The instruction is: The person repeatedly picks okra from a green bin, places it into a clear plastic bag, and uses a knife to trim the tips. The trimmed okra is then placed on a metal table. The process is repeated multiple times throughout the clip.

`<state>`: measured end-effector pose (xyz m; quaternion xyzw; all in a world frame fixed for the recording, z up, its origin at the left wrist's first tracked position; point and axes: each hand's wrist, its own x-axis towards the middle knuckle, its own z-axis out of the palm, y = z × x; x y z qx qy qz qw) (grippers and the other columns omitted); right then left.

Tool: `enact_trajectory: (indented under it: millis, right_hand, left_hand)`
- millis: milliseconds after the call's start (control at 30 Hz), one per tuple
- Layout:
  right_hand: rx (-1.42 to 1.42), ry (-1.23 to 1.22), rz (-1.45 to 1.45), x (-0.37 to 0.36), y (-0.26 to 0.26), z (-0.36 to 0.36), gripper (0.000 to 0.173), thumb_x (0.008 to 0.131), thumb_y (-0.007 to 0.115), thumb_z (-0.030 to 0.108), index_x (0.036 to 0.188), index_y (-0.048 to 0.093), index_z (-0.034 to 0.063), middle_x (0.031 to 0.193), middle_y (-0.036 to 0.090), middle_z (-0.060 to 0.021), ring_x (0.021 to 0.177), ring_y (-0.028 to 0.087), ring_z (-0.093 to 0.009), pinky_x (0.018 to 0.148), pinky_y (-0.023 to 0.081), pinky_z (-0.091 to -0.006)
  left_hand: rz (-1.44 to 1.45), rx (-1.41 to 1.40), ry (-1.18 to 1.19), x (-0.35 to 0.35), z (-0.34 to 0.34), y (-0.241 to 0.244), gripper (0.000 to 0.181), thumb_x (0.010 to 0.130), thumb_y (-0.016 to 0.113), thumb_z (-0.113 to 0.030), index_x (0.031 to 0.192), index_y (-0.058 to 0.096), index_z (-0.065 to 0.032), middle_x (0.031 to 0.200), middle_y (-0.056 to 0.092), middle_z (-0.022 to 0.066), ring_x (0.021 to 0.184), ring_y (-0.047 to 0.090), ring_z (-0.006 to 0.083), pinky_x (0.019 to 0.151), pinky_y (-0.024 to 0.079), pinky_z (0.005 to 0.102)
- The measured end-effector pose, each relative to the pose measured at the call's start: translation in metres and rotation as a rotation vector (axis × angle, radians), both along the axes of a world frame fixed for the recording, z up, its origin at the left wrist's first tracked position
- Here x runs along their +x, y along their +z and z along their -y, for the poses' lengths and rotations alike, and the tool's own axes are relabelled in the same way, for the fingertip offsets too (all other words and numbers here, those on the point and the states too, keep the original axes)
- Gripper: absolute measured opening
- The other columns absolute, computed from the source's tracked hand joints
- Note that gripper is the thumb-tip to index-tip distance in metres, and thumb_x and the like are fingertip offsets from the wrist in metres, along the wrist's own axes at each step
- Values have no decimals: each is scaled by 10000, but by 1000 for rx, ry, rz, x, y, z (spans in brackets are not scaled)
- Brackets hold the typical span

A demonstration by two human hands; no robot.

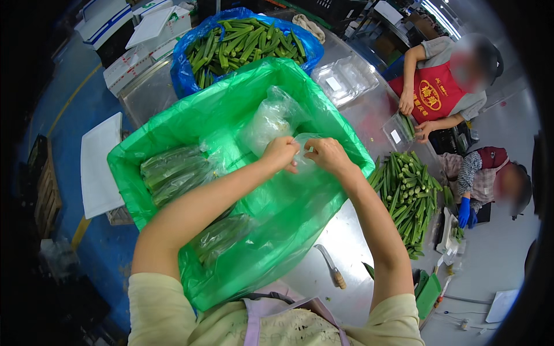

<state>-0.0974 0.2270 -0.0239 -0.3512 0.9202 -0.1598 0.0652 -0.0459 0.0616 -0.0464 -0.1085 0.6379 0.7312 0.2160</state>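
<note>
A thin clear plastic bag (308, 137) is stretched between my hands, above a crate lined with green plastic film (242, 287). My left hand (280, 152) pinches one side of the bag with closed fingers. At the other side, my right hand (330, 155) grips it between thumb and curled fingers. Just beyond them, inside the crate, lies a crumpled bundle of clear plastic (275, 119). Along the crate's left side rest clear bags of okra (173, 171), and another okra bag (225, 235) lies nearer me, partly behind my left forearm.
Loose okra (246, 41) fills a blue bag behind the crate. Clear clamshell boxes (344, 80) and an okra pile (409, 194) sit to the right. A wooden-handled knife (331, 266) lies on the metal table (348, 233). Two co-workers (433, 93) handle okra at the right.
</note>
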Motion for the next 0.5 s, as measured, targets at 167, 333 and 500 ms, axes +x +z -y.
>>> enact_trajectory:
  millis: [167, 333, 500]
  right_hand:
    - [143, 22, 100, -14, -24, -9, 127, 709, 553, 60, 785, 645, 16, 739, 603, -223, 724, 602, -387, 649, 474, -450]
    - [141, -178, 129, -2, 13, 0, 162, 713, 534, 46, 815, 652, 3, 786, 613, -220, 753, 601, -385, 691, 475, -439]
    - [-161, -301, -110, 26, 51, -7, 181, 779, 540, 83, 917, 653, 50, 828, 633, -183, 764, 618, -341, 685, 481, -390]
  left_hand:
    - [32, -224, -234, 18, 10, 48, 410, 830, 544, -379, 928, 534, 20, 929, 538, 111, 747, 574, 194, 530, 539, 330]
    - [-250, -1024, -596, 43, 75, 48, 479, 773, 600, -432, 988, 578, -6, 1033, 561, 210, 875, 585, 313, 761, 481, 414]
    - [-490, -1456, -670, 84, 73, -13, 378, 721, 632, -353, 948, 627, -50, 910, 622, 183, 893, 598, 297, 774, 464, 414]
